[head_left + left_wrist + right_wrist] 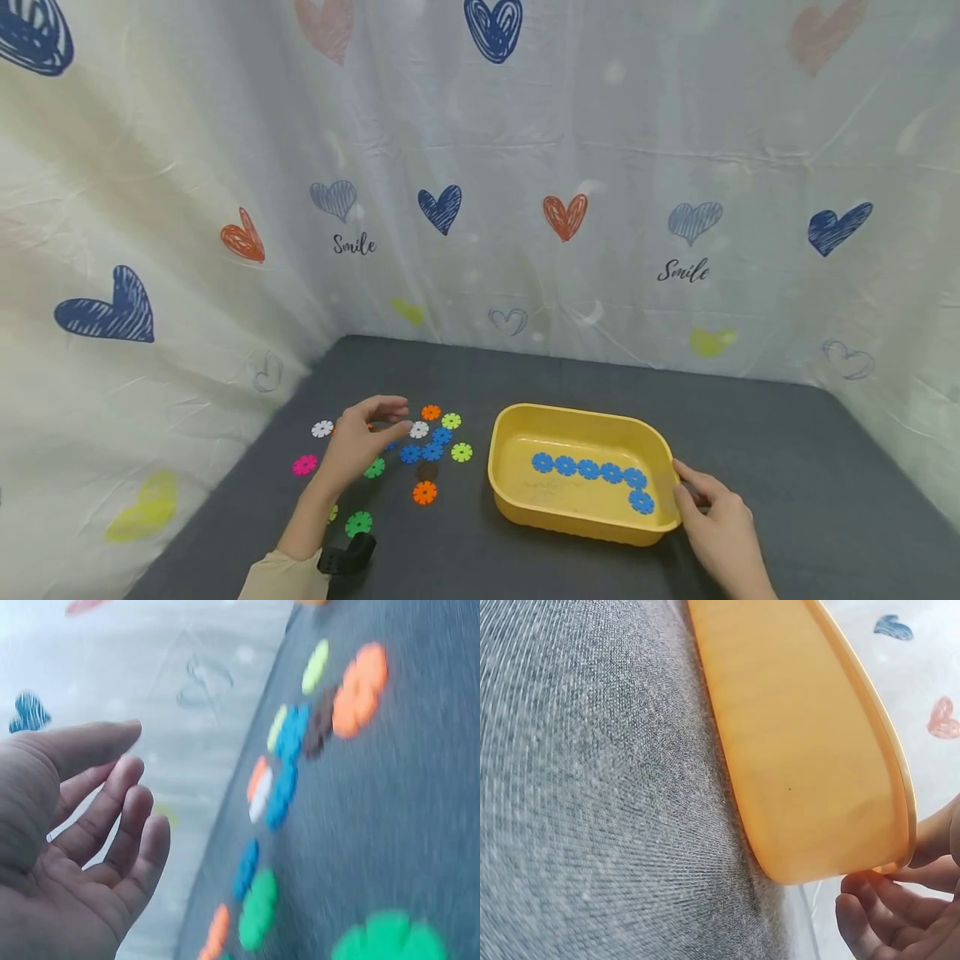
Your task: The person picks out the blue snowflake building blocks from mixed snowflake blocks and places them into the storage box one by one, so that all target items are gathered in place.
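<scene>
In the head view a yellow tray (570, 527) holds several blue snowflake discs (588, 469), laid in a row that bends toward the front at its right end. My right hand (722, 527) grips the tray's right rim; in the right wrist view the fingers (889, 911) lie against the tray's end wall (810, 787). Above the loose discs at left hovers my left hand (358, 442), fingers loosely bent, thumb apart from them. The left wrist view shows nothing between the thumb and fingers of the left hand (90, 825).
Loose discs lie left of the tray: orange (424, 492), green (358, 523), pink (304, 465), white (322, 428), brown (427, 471), blue (410, 454) and yellow-green (461, 452). A curtain with hearts (510, 250) hangs behind the dark table (765, 450).
</scene>
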Action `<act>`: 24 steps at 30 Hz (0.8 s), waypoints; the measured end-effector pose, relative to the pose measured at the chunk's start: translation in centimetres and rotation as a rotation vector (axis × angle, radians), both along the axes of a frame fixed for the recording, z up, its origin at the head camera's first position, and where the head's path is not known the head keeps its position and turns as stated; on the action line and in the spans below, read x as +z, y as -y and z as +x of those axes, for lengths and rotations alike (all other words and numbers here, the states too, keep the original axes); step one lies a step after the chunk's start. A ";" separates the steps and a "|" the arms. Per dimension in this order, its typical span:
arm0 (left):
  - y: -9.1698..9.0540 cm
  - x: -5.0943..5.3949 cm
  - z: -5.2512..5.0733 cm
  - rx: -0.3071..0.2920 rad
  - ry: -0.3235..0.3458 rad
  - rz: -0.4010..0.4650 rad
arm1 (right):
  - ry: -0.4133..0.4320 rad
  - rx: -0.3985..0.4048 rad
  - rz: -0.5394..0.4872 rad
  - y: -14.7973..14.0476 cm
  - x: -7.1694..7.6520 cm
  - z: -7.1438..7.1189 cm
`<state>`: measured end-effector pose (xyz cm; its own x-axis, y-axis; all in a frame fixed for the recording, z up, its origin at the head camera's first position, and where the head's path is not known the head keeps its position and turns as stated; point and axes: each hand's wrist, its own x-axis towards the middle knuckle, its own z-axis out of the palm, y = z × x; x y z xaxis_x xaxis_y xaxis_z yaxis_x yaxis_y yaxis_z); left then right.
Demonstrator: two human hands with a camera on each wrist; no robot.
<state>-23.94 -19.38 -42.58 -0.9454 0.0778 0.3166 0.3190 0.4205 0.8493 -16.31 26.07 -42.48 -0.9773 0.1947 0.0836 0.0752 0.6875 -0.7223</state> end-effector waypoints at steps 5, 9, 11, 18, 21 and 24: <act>1.6 -1.2 -0.4 0.040 0.066 -0.008 | 0.001 -0.004 0.003 0.0 0.0 0.0; 1.9 -1.8 -0.5 0.011 0.108 0.037 | 0.013 -0.012 0.003 -0.1 0.0 0.0; 1.9 -1.9 -0.4 0.003 0.124 0.056 | 0.013 -0.016 0.008 -0.1 0.0 -0.1; 2.5 -2.3 -0.7 0.040 0.142 0.033 | -0.020 -0.013 0.018 0.0 -0.1 0.0; 2.7 -2.6 -0.9 0.039 0.158 0.022 | -0.028 -0.007 0.016 0.0 -0.1 0.1; 2.8 -2.7 -0.9 0.032 0.171 0.015 | -0.026 -0.006 0.011 0.0 -0.1 0.2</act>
<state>-24.89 -22.22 -45.28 -0.9875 0.0435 0.1518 0.1561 0.4149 0.8964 -16.11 26.05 -42.63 -0.9735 0.1998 0.1110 0.0608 0.6947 -0.7167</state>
